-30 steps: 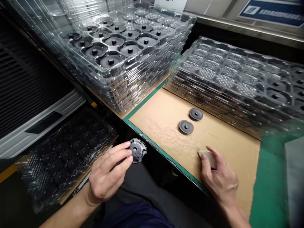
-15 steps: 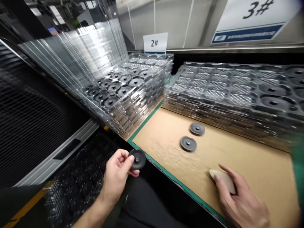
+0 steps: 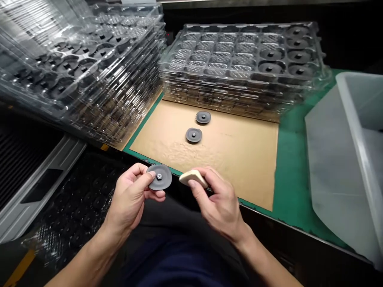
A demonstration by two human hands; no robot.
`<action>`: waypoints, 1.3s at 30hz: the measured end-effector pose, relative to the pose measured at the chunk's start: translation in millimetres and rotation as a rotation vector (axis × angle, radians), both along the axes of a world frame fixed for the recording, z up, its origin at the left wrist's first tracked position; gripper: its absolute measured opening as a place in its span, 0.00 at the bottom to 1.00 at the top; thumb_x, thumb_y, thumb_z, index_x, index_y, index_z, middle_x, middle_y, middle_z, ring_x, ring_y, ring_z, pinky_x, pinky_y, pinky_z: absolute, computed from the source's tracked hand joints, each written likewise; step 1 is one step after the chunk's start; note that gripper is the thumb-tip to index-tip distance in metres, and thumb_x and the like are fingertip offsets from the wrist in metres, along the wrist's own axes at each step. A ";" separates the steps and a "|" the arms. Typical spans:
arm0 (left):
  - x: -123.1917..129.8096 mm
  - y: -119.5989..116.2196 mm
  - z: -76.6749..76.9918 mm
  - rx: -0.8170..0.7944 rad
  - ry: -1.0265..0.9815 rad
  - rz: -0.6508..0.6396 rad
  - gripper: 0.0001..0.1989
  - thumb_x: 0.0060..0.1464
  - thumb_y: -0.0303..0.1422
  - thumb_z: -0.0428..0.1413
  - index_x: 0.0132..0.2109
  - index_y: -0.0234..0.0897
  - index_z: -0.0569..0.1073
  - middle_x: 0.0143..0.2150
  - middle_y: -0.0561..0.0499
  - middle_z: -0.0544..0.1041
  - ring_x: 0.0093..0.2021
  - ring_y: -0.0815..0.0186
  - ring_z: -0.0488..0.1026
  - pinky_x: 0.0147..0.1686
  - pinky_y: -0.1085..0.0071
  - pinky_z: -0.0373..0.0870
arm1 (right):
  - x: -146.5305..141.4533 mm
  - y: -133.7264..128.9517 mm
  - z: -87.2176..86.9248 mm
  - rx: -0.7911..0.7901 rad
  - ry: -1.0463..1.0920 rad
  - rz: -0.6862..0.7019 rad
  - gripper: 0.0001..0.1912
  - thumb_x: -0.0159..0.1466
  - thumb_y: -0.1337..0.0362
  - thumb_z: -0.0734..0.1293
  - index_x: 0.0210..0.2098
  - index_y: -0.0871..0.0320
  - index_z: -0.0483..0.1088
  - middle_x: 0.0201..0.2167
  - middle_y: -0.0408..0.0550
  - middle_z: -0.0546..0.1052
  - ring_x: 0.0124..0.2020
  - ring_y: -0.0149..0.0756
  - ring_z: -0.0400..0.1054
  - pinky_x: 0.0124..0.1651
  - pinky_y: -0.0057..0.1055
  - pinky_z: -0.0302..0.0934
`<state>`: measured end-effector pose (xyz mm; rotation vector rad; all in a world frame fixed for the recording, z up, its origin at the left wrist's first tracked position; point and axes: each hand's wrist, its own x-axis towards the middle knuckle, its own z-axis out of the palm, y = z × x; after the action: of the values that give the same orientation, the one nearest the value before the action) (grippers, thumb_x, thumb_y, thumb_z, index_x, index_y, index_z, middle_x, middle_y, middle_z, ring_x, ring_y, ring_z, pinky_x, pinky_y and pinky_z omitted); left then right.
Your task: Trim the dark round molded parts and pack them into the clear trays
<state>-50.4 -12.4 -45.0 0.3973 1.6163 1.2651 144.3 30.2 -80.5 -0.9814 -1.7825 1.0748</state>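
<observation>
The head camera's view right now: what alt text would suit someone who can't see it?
A person's left hand holds a round dark-grey disc, close beside a small cream-coloured pad in the right hand. Beyond them, two similar discs lie on a tan cardboard sheet, bordered by stacks of clear plastic trays.

Nothing can be read now: of the small white paper card [image 3: 137, 1] behind the left-hand stack of clear plastic trays [image 3: 131, 71], only a bare lower strip shows at the top edge. Half a second ago that card read "2#" in black. A larger white sign with a blue band, on the grey wall above the right-hand stack of clear plastic trays [image 3: 223, 85], then read "3#"; its small white lettering was too blurred to read.
</observation>
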 end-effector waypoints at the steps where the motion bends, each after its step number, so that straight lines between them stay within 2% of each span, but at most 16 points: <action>1: 2.0 -0.8 0.0 0.000 0.009 -0.015 0.22 0.44 0.40 0.73 0.32 0.35 0.68 0.29 0.55 0.77 0.20 0.66 0.76 0.20 0.71 0.79 | -3.4 -1.2 4.5 -0.002 0.023 0.043 0.07 0.73 0.67 0.65 0.44 0.57 0.76 0.37 0.46 0.76 0.36 0.34 0.70 0.41 0.30 0.65; 4: 6.0 -3.9 0.0 0.008 0.022 -0.050 0.22 0.45 0.40 0.73 0.32 0.35 0.68 0.29 0.55 0.76 0.22 0.65 0.77 0.21 0.69 0.80 | -8.4 -1.9 8.0 0.053 0.047 0.134 0.07 0.73 0.69 0.64 0.46 0.58 0.74 0.39 0.48 0.76 0.38 0.36 0.70 0.43 0.32 0.65; 7: 6.9 -6.6 0.0 0.012 0.018 -0.055 0.22 0.46 0.40 0.73 0.31 0.35 0.67 0.29 0.55 0.76 0.22 0.65 0.77 0.22 0.69 0.81 | -8.5 -2.1 5.5 0.155 -0.017 0.118 0.08 0.74 0.70 0.62 0.46 0.57 0.73 0.40 0.50 0.76 0.39 0.38 0.69 0.45 0.35 0.64; 11: 5.4 -8.3 -0.6 0.003 0.002 -0.062 0.22 0.46 0.40 0.73 0.31 0.35 0.67 0.27 0.55 0.76 0.20 0.65 0.76 0.20 0.71 0.78 | -7.9 -3.8 5.2 0.095 -0.008 0.172 0.07 0.73 0.70 0.63 0.44 0.58 0.73 0.36 0.48 0.74 0.36 0.36 0.67 0.41 0.33 0.63; 15: 4.4 -9.6 -1.0 -0.009 -0.006 -0.061 0.23 0.44 0.41 0.73 0.31 0.35 0.67 0.26 0.54 0.77 0.20 0.65 0.76 0.20 0.72 0.78 | -9.7 -3.6 5.0 0.136 -0.041 0.136 0.07 0.74 0.70 0.63 0.44 0.59 0.73 0.38 0.49 0.75 0.38 0.37 0.67 0.43 0.35 0.63; 18: 3.4 -10.4 -1.1 -0.014 -0.008 -0.059 0.23 0.43 0.41 0.74 0.31 0.35 0.68 0.25 0.54 0.77 0.20 0.65 0.76 0.20 0.72 0.78 | -10.6 -2.8 4.6 0.123 -0.031 0.195 0.08 0.74 0.70 0.62 0.44 0.58 0.73 0.36 0.47 0.74 0.36 0.36 0.66 0.40 0.34 0.62; 21: 2.4 -10.2 -1.2 -0.022 -0.010 -0.043 0.24 0.41 0.42 0.74 0.31 0.35 0.68 0.27 0.53 0.77 0.20 0.66 0.75 0.19 0.71 0.78 | -10.3 -4.1 5.7 0.134 -0.059 0.137 0.08 0.74 0.70 0.62 0.43 0.58 0.74 0.35 0.47 0.74 0.36 0.36 0.66 0.41 0.34 0.62; 24: 2.1 -9.8 -0.9 -0.020 -0.008 -0.031 0.24 0.41 0.42 0.74 0.32 0.35 0.68 0.26 0.54 0.77 0.19 0.67 0.75 0.20 0.72 0.78 | -9.6 -4.7 6.7 0.069 -0.010 0.226 0.07 0.73 0.69 0.63 0.43 0.57 0.74 0.34 0.46 0.74 0.34 0.34 0.67 0.38 0.32 0.63; 26: 2.5 -10.0 0.0 -0.022 -0.019 -0.036 0.25 0.41 0.42 0.75 0.32 0.35 0.68 0.26 0.54 0.77 0.19 0.66 0.75 0.19 0.72 0.78 | -8.4 0.1 4.1 0.095 -0.044 0.238 0.08 0.74 0.68 0.63 0.44 0.57 0.74 0.36 0.47 0.75 0.35 0.35 0.69 0.39 0.32 0.64; 29: 3.0 -10.8 2.6 -0.025 -0.067 -0.063 0.26 0.42 0.43 0.74 0.32 0.36 0.66 0.26 0.55 0.76 0.18 0.67 0.75 0.18 0.73 0.76 | -3.3 19.9 -9.7 0.189 -0.185 0.047 0.09 0.75 0.67 0.62 0.44 0.57 0.75 0.38 0.49 0.76 0.38 0.37 0.70 0.43 0.33 0.63; 32: 2.4 -11.9 5.9 -0.008 -0.082 -0.085 0.25 0.45 0.42 0.74 0.33 0.37 0.65 0.25 0.55 0.76 0.18 0.66 0.75 0.18 0.73 0.76 | 8.1 47.2 -33.2 0.186 -0.264 -0.100 0.09 0.74 0.63 0.63 0.40 0.57 0.75 0.36 0.48 0.76 0.37 0.37 0.70 0.41 0.32 0.61; 35: -0.4 -12.5 8.8 0.019 -0.061 -0.117 0.24 0.49 0.44 0.72 0.34 0.37 0.65 0.26 0.55 0.76 0.19 0.65 0.76 0.19 0.73 0.76 | 21.1 66.0 -56.7 0.190 -0.342 -0.203 0.12 0.74 0.58 0.63 0.40 0.56 0.76 0.36 0.47 0.77 0.36 0.38 0.72 0.41 0.33 0.61; 39: -12.5 -6.0 14.9 0.079 0.053 -0.181 0.24 0.52 0.47 0.70 0.35 0.37 0.66 0.27 0.55 0.75 0.20 0.65 0.77 0.19 0.74 0.74 | 28.5 72.7 -80.2 0.272 -0.414 -0.268 0.19 0.76 0.50 0.60 0.42 0.54 0.77 0.37 0.47 0.79 0.35 0.39 0.74 0.37 0.32 0.63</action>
<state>-62.9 -18.4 -30.1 0.6168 1.5410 1.1916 172.8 102.9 -160.7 -1.2908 -1.9851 0.4681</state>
